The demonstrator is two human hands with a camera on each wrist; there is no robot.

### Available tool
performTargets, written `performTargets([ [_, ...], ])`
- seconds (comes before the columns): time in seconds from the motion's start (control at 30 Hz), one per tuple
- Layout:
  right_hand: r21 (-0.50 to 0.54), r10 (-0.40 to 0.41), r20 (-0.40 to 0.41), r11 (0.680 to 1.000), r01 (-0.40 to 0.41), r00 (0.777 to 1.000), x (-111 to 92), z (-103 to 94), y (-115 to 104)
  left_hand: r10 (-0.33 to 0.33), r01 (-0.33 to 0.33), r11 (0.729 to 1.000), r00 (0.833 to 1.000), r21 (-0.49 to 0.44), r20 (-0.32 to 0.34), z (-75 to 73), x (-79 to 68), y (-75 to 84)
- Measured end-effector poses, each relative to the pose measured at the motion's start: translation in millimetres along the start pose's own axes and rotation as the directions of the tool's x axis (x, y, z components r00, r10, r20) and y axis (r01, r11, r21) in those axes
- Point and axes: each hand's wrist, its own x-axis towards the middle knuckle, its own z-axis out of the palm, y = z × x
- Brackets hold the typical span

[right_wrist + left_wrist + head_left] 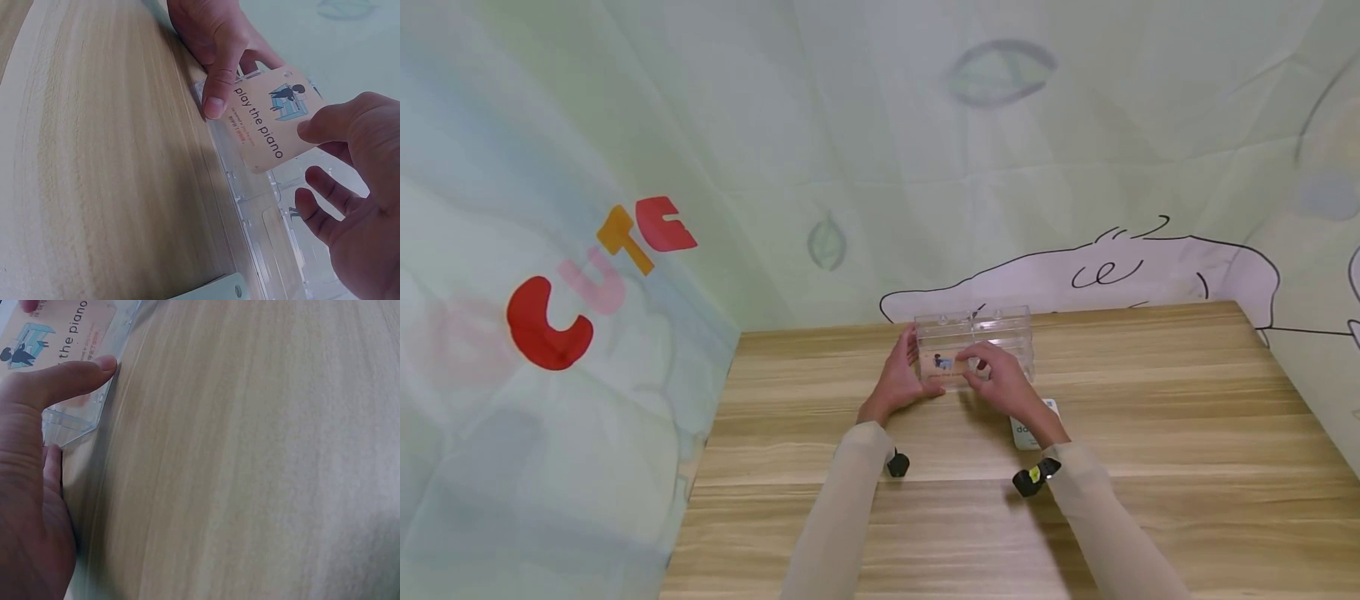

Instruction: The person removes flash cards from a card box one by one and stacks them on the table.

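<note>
A clear plastic card holder (pixel 1003 317) with several compartments stands near the back of the table. My left hand (pixel 898 382) grips its left end, the thumb lying over the front edge in the left wrist view. With thumb and index finger, my right hand (pixel 1006 385) pinches the right side of a peach flash card (pixel 265 128) reading "play the piano", with a drawing of a figure at a blue piano. This card overlaps the holder's front left compartment, its lower edge close to my left thumb. The other right-hand fingers curl loosely above the holder.
A pale card (pixel 1022 435) lies on the wooden table (pixel 1150 467), partly under my right wrist. Behind the table's back edge hangs a printed curtain (pixel 820 125), which also runs along the left side. Small black cameras are strapped to both wrists.
</note>
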Motion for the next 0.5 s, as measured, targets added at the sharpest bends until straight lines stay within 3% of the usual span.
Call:
performTargets([
  [0.5, 0.050, 0.019, -0.128, 0.999, -0.013, 0.992, -0.5, -4.5, -0.7, -0.005, 0.005, 1.000, 1.000, 0.015, -0.003, 1.7, 1.8, -1.7],
])
